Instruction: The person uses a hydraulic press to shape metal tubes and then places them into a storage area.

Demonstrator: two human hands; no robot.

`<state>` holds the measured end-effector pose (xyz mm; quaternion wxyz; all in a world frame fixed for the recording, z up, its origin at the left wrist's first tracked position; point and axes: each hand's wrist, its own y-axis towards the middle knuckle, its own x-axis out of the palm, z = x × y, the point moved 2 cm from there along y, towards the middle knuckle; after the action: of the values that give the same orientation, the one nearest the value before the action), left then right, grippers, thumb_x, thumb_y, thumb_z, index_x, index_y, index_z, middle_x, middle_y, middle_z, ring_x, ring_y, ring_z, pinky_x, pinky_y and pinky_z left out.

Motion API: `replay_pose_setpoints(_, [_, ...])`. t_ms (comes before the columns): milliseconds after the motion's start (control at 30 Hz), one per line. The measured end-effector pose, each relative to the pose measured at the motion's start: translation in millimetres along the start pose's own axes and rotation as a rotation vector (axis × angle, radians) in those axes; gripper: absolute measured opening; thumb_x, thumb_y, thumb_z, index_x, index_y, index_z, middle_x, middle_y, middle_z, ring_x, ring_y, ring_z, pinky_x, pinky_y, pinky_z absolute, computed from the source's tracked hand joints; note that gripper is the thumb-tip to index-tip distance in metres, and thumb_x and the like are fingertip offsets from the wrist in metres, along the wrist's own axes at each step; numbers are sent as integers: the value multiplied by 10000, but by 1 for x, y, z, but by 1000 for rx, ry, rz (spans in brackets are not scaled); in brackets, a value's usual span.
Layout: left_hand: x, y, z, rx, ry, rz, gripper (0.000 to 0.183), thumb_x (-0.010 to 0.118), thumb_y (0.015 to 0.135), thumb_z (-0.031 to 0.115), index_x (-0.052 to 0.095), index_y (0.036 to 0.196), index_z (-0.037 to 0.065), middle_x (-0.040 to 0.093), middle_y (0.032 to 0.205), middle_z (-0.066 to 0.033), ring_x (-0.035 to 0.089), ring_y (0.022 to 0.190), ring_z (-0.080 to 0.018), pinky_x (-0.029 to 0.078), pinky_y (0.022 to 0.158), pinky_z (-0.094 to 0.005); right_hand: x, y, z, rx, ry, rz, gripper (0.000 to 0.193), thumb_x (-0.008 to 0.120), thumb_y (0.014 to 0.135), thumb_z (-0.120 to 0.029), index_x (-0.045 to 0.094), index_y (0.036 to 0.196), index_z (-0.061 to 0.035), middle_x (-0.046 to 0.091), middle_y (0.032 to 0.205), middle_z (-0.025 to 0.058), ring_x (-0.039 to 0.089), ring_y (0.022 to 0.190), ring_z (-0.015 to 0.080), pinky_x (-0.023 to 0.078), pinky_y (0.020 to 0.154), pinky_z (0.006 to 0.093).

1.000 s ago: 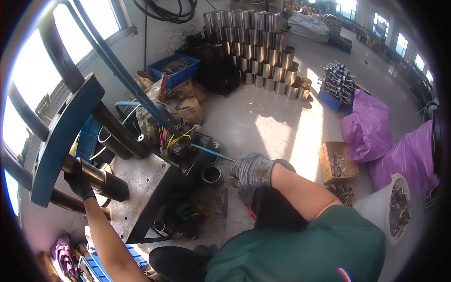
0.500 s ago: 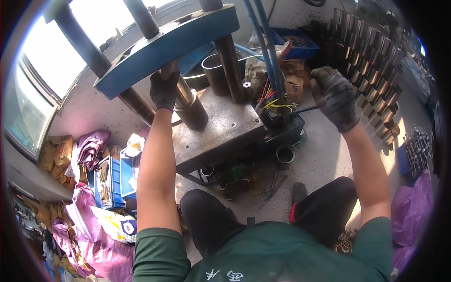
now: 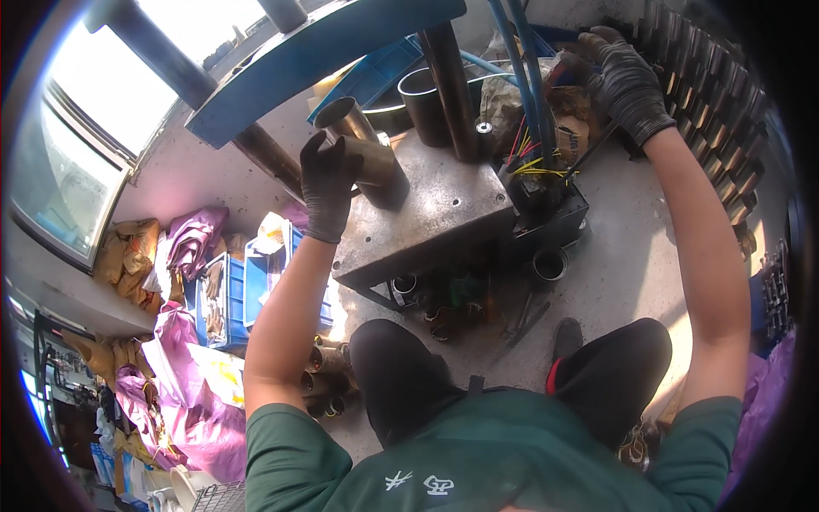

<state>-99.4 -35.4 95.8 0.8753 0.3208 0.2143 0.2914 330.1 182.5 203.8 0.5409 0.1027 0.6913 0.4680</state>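
Note:
My left hand (image 3: 327, 189), in a dark work glove, is beside the left side of a short, wide metal tube (image 3: 375, 164) on the press table (image 3: 431, 200). Its fingers are apart; whether they touch the tube is unclear. A narrower open-topped metal tube (image 3: 345, 115) leans up behind the wide one. At the upper right, my gloved right hand (image 3: 630, 85) is closed at the upper end of a thin dark lever (image 3: 590, 154), which slants up from the valve block. The hand hides the lever's tip. A blue press plate (image 3: 333, 64) spans the thick steel columns overhead.
A wide steel cylinder (image 3: 424, 107) stands behind the table near a column. Blue hoses (image 3: 529, 85) and coloured wires (image 3: 533, 166) run to the valve block. Stacked metal tubes (image 3: 712, 111) line the far right. Blue crates (image 3: 226, 299) and purple sacks (image 3: 183, 375) lie left.
My left hand has come away from the shaft under the blue plate, and that shaft no longer shows above the tubes. My right hand has moved farther away and the lever slants more steeply upward.

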Motion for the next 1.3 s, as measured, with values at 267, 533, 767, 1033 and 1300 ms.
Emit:
replay_pose_setpoints(267, [-56,-72,-74,-569,434,16,665,887,771,134,539,1335,84,659,1195,-129,642,1104,-239,533,963,-363,-20,-4,-11,186,127,-318,739,444,946,-790,757,1173,-160,753,1079,155,718,1057,324,547,949,450])
replay_pose_setpoints(533, [-37,-42,-89,-33,852,109,762,894,702,249,556,1355,53,644,1224,-193,615,1189,-346,490,1046,-417,-40,-25,-13,158,90,-245,357,632,973,-368,716,1153,-73,725,1088,208,696,1018,390,540,913,464])
replay_pose_setpoints(767, [19,53,-101,-2,374,202,782,915,707,337,548,1312,5,624,1287,-229,631,1169,-386,514,1019,-432,-69,-91,-16,41,138,-210,148,647,900,-150,696,1012,-68,705,993,172,688,948,383,552,861,471])
replay_pose_setpoints(1033, [15,74,-81,99,497,227,1001,921,678,372,340,1419,32,598,1254,-222,665,1096,-393,568,915,-443,-89,-161,-12,24,174,-296,174,677,881,-181,716,999,-59,702,896,164,679,862,378,547,785,462])
replay_pose_setpoints(1300, [49,-23,17,-287,-982,91,598,720,926,356,445,1391,99,545,1296,-106,580,1211,-281,530,1030,-446,-125,-162,-80,-399,118,-265,284,718,847,-201,711,1078,-35,710,1065,159,673,1009,354,546,883,459])
